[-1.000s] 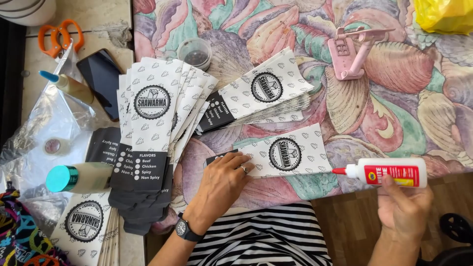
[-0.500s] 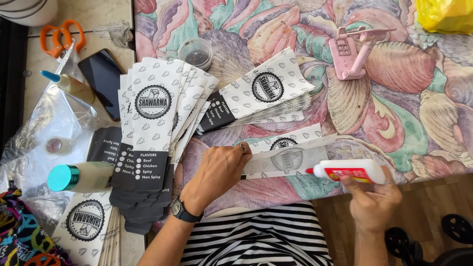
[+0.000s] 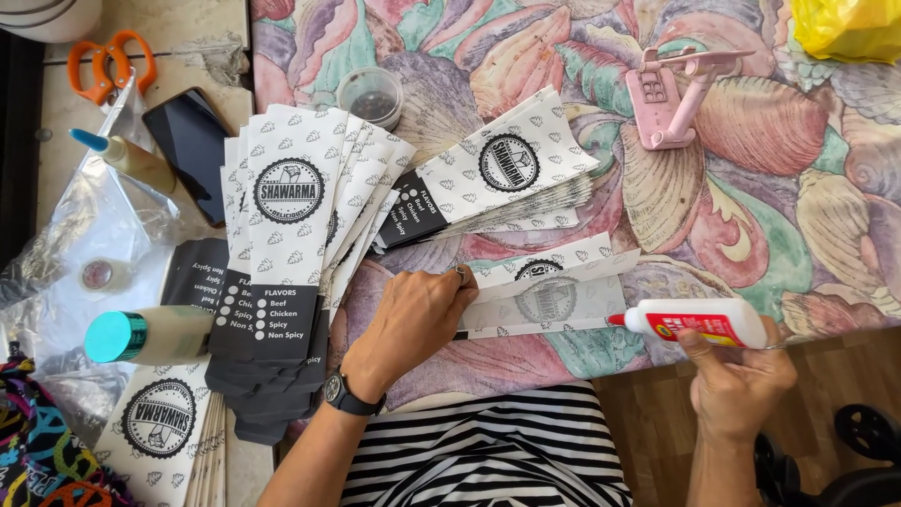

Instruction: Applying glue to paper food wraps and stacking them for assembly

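Observation:
My left hand (image 3: pixel 413 319) presses flat on the left end of a white printed paper sleeve (image 3: pixel 554 296) that lies folded open on the patterned tablecloth. My right hand (image 3: pixel 737 380) grips a white glue bottle (image 3: pixel 699 322) with a red label, held sideways. Its red tip touches the sleeve's right edge. A fanned stack of the same printed sleeves (image 3: pixel 291 235) lies to the left, and another stack (image 3: pixel 497 183) sits just beyond my left hand.
Orange scissors (image 3: pixel 113 61), a dark phone (image 3: pixel 192 141), a small glue bottle (image 3: pixel 127 160) and a teal-capped bottle (image 3: pixel 150 335) lie at the left on plastic wrap. A small clear cup (image 3: pixel 371 94), a pink phone stand (image 3: pixel 671 94) and a yellow bag (image 3: pixel 845 28) sit farther back.
The sleeve's flap has been folded open under my left hand. My right hand has brought the glue bottle leftward and down until its tip reaches the sleeve's edge.

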